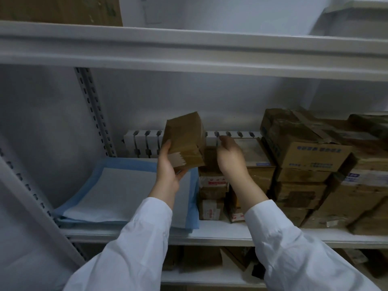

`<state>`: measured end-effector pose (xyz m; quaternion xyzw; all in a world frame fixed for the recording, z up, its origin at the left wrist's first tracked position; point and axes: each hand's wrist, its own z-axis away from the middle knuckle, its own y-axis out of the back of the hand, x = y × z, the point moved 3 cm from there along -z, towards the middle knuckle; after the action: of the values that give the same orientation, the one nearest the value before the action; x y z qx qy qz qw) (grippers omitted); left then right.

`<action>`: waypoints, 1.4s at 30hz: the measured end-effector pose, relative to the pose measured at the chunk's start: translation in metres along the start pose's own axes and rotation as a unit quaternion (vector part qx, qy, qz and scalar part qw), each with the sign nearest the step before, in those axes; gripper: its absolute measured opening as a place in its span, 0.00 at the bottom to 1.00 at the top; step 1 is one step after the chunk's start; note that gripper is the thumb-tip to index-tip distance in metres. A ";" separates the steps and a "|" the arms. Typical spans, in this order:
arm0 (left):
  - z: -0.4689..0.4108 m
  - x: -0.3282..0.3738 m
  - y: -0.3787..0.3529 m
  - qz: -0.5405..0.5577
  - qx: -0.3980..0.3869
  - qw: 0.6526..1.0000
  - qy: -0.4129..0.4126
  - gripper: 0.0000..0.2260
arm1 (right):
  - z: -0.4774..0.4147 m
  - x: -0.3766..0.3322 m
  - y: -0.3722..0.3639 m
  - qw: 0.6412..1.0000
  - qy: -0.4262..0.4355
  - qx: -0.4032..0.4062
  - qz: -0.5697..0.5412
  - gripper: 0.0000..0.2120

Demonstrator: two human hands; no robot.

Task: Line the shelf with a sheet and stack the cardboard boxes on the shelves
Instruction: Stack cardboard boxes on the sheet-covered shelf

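Observation:
A blue-edged white sheet [117, 192] lies on the left part of the middle shelf [220, 234]. My left hand [168, 166] grips a small brown cardboard box [184, 139] from below, tilted, above the sheet's right edge. Just right of that box, my right hand [231, 156] hovers with fingers relaxed and holds nothing, over a low stack of small boxes [212, 190]. Larger taped cardboard boxes [304, 152] are stacked along the right of the shelf.
A white slotted upright [94, 110] stands at the back left. A slotted rail [144, 141] runs along the shelf's back. The upper shelf beam [189, 53] hangs overhead with a brown box [60, 9] on it. More boxes [199, 257] sit on the shelf below.

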<state>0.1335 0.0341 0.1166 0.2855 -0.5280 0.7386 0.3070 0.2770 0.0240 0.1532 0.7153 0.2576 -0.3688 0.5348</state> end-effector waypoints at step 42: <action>-0.082 0.056 0.129 -0.029 0.011 0.999 -0.008 0.19 | -0.015 -0.041 -0.122 0.997 -0.027 0.057 0.035 0.44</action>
<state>-0.0086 0.0885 0.0574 0.3099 -0.5135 0.7329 0.3213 0.1631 0.0750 0.1180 0.7430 0.1965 -0.3827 0.5127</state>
